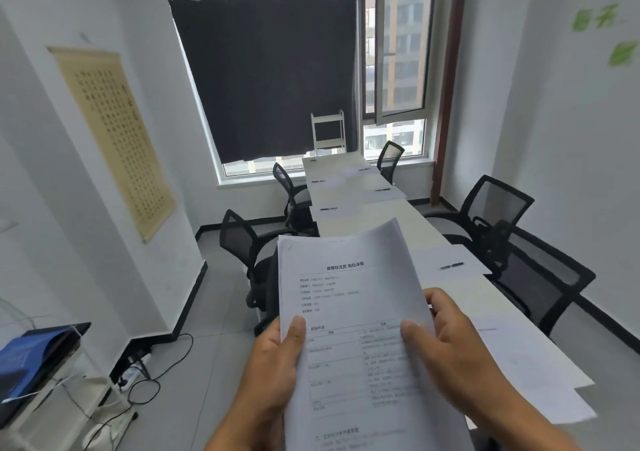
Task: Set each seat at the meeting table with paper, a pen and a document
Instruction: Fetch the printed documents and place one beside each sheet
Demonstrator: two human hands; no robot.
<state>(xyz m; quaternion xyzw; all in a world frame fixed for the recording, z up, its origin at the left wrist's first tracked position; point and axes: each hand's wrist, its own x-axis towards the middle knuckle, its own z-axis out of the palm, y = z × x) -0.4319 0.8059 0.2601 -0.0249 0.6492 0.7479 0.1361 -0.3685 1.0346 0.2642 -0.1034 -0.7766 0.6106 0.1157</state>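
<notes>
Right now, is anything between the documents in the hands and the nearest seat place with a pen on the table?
Nothing visible. The documents are above the table; the sheet with the pen lies open.

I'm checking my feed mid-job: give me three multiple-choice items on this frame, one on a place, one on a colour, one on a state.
1. Where does the nearest pen lie?
A. on a sheet at the table's right edge
B. on the floor
C. on a chair seat

2. What colour is the curtain?
A. white
B. black
C. green

3. How is the document stack held?
A. flat on the table
B. left hand only
C. in both hands

Answers:
1 A, it rests on paper by the right-hand chairs.
2 B, dark cloth covers the window.
3 C, the left hand and right hand each pinch it.
</notes>
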